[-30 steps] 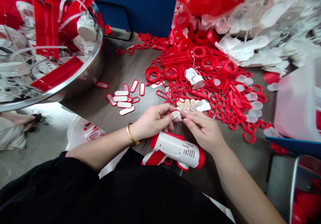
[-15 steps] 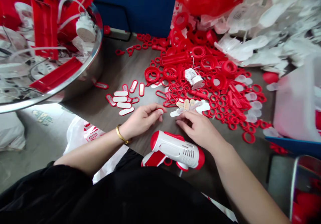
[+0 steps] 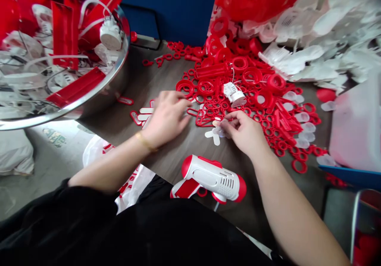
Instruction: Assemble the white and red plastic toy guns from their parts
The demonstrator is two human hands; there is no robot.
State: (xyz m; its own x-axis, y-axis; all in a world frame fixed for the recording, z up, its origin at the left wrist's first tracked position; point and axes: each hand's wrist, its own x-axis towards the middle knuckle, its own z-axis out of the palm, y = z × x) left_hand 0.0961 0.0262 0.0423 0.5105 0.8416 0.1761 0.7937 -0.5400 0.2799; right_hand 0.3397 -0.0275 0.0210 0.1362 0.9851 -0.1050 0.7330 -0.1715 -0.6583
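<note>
My left hand [image 3: 168, 115] is over the table, palm down with fingers apart, partly covering the small red-rimmed oval pieces [image 3: 145, 110]. Nothing shows in its fingers. My right hand [image 3: 242, 131] is at the small white oval stickers [image 3: 216, 138], its thumb and forefinger closed together; a small pale piece [image 3: 218, 119] shows by the fingertips, and I cannot make out what they hold. Nearer my body lies a white and red toy gun [image 3: 214, 178] on its side. A white motor part [image 3: 234, 94] rests on the pile of red rings [image 3: 208, 87].
A steel basin [image 3: 102, 89] of red and white parts stands at the left. White plastic parts [image 3: 306, 55] are heaped at the back right, beside a translucent bin [image 3: 351, 127]. A blue panel [image 3: 178, 12] rises behind the table.
My left hand has moved up and left, from the table's middle to the oval pieces, and its fingers have opened. My right hand has shifted slightly up and right. The white stickers lie differently.
</note>
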